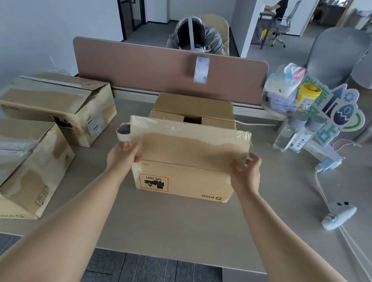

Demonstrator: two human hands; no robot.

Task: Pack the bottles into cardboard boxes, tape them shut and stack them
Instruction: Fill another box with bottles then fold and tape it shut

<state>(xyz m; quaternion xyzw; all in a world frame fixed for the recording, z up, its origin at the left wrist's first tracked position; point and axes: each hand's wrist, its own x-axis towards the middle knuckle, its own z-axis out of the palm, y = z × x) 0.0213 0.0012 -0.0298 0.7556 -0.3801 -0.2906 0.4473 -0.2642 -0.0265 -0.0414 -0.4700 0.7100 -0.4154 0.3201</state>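
Note:
An open cardboard box marked PICO and UN 3481 stands in the middle of the grey table. Its near flap, edged with old clear tape, is raised. My left hand pinches the flap's left edge and my right hand pinches its right edge. The far flap and the two side flaps lie over the opening with a dark gap between them. What the box holds is hidden. A roll of tape sits just left of the box. Two clear bottles stand at the right.
Two taped boxes lie at the left, one near and one farther back. A brown divider runs behind the table, with a person seated beyond it. A white controller and cables lie at the right, next to a power strip.

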